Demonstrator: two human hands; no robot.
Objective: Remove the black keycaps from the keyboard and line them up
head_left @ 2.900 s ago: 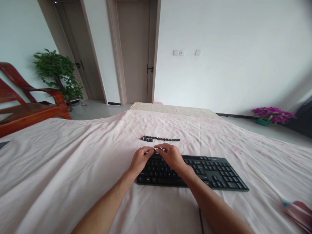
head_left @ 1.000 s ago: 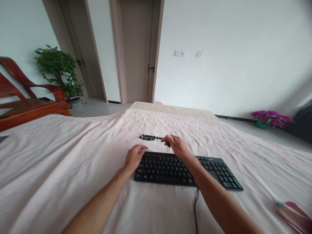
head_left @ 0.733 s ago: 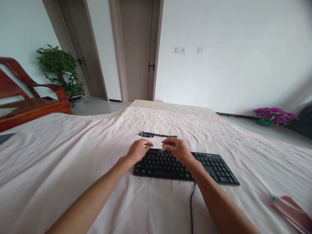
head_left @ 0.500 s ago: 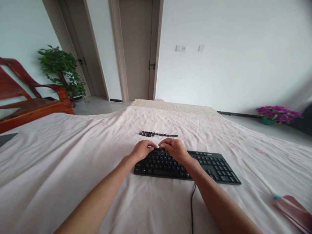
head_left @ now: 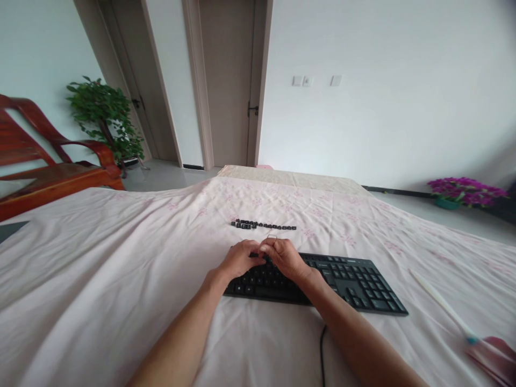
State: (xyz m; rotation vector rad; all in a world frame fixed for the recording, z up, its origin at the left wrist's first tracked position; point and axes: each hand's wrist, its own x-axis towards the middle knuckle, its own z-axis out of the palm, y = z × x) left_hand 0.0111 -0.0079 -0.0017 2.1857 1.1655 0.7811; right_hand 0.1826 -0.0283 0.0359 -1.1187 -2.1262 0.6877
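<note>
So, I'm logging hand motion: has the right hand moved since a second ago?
Yes: the right hand moved away from the loose keys, back toward the person, over the keyboard.

"What furnishes the left side?"
"A glossy red-brown wooden seat (head_left: pixel 91 179) with a curved armrest (head_left: pixel 105 154), near a bushy green-leaved plant (head_left: pixel 99 107)."
"And behind?"
"Two tall grey-brown doors (head_left: pixel 227 80) with black handles (head_left: pixel 253 109), plain white walls (head_left: pixel 382 118), and a shiny pale-grey floor (head_left: pixel 161 174)."
"The light?"
"Soft, with shadow at the far right."
</note>
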